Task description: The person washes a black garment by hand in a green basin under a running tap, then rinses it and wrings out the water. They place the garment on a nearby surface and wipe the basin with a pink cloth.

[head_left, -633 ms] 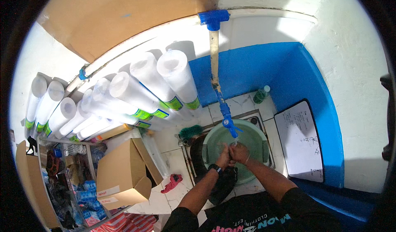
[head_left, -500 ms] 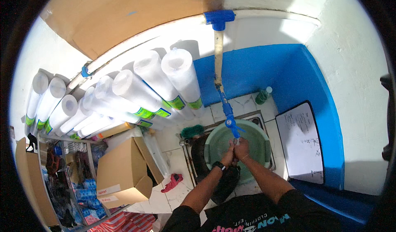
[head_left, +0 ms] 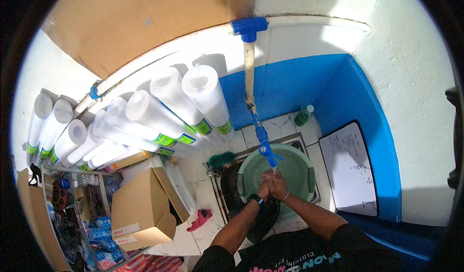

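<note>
My left hand and my right hand meet just below the blue tap. Their fingers reach forward and overlap, with no object visible between them; the palms are hidden. Water from the spout falls on the fingers. Both hands are above a round, pale green basin. A dark watch circles my left wrist, and a thin band is on the right one.
Dark bundled material lies beside the basin. A green brush-like thing and a green bottle stand near the wall. White rolls and a cardboard box are leftward; a whiteboard leans rightward.
My hands have drawn slightly down from the spout, and their fingers look more spread and overlapped. The view has shifted a little.
</note>
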Motion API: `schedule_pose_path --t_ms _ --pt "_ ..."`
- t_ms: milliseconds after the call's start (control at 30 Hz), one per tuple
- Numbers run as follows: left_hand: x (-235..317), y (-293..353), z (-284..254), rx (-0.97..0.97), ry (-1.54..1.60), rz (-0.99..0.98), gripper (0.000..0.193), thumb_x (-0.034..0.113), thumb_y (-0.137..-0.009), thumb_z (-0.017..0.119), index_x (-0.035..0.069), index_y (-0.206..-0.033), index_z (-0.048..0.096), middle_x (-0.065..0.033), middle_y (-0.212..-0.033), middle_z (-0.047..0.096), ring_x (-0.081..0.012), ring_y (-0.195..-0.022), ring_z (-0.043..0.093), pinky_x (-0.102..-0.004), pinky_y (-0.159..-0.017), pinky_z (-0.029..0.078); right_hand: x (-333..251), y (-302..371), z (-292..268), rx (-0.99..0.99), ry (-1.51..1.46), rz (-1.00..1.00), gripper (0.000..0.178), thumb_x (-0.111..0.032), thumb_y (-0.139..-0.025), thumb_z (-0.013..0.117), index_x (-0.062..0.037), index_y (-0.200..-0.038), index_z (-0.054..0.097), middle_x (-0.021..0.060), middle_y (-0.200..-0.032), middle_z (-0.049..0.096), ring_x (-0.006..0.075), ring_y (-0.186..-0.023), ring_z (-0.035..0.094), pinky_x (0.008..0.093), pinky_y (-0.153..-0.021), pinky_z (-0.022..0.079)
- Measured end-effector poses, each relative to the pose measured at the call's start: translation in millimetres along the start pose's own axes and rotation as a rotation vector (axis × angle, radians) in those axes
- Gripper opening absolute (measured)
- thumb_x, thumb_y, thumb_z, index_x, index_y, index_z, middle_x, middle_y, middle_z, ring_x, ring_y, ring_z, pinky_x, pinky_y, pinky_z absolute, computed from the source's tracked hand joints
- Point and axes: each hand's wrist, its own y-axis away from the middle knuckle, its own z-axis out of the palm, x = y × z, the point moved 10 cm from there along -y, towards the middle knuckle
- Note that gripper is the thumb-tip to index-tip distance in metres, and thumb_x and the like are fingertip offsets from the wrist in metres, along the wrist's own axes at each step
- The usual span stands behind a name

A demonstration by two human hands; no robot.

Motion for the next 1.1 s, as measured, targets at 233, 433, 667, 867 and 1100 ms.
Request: schedule_pose_path --t_ms 233,433,667,867,1100 --pt "33 11 10 0.197 -0.156 -0.313 0.081 0.073 -0.095 0.020 0.006 -0.130 0.050 -0.0127 -0.120 0.058 -0.0256 -0.105 0.058 -0.0403 -0.087 0.048 47 4 -6 0.232 -0.158 0.270 0.021 -0.017 -0.092 0.053 -0.0034 -0.102 0.065 0.0207 -0.096 0.065 0.0409 -0.090 0.061 0.0478 -0.082 0.049" --pt "4 14 21 0.178 0.337 -0.586 0.093 0.080 -0.089 0.019 0.005 -0.136 0.049 -0.0140 -0.125 0.057 -0.0263 -0.113 0.056 -0.0418 -0.094 0.046 108 15 14 0.332 -0.449 0.589 0.023 -0.020 -0.094 0.052 -0.0019 -0.105 0.061 0.0193 -0.094 0.066 0.0389 -0.091 0.063 0.0488 -0.083 0.048" --pt "34 4 13 0.272 0.250 -0.220 0.062 0.050 -0.100 0.040 0.006 -0.144 0.043 -0.0117 -0.144 0.045 -0.0246 -0.131 0.044 -0.0388 -0.111 0.032 42 15 9 0.190 0.319 0.112 0.034 -0.026 -0.098 0.048 -0.0034 -0.121 0.057 0.0219 -0.123 0.057 0.0382 -0.115 0.055 0.0473 -0.102 0.039" --pt "12 8 12 0.151 0.317 -0.189 0.057 0.042 -0.102 0.040 0.006 -0.146 0.040 -0.0108 -0.148 0.041 -0.0259 -0.132 0.043 -0.0382 -0.113 0.031 -9 8 -3 0.073 -0.040 -0.177 0.036 -0.021 -0.098 0.042 -0.0018 -0.126 0.055 0.0232 -0.135 0.051 0.0429 -0.124 0.047 0.0548 -0.113 0.025" --pt "7 9 11 0.238 0.293 -0.256 0.068 0.056 -0.101 0.035 0.005 -0.145 0.040 -0.0121 -0.134 0.054 -0.0269 -0.123 0.052 -0.0400 -0.101 0.042 37 18 8 0.143 0.022 0.212 0.034 -0.019 -0.092 0.050 -0.0001 -0.119 0.058 0.0248 -0.122 0.058 0.0432 -0.119 0.051 0.0560 -0.109 0.030"
